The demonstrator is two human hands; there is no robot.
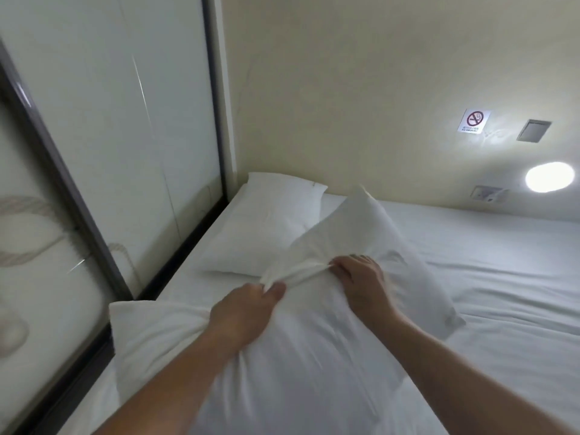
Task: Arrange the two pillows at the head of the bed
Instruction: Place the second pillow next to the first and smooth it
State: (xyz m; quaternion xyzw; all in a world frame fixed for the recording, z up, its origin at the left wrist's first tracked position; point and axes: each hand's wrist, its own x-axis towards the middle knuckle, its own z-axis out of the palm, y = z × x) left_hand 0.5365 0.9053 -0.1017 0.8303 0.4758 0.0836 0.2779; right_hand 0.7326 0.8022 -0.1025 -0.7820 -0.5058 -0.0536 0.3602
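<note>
One white pillow [266, 221] lies flat in the far left corner of the bed, against the cream wall. A second white pillow [354, 233] lies at an angle in the middle of the white sheet [502, 262], one corner lifted toward the wall. My left hand [248, 309] pinches a bunched fold of this pillow's case between thumb and fingers. My right hand [361, 284] grips the same fold just to the right. Both forearms reach in from the bottom edge and cover part of the pillow.
A dark-framed glossy panel [125, 136] runs along the bed's left side. On the cream back wall [345, 89] are a no-smoking sign [473, 120], a grey plate [533, 130], a socket [488, 193] and a lit round lamp [549, 176].
</note>
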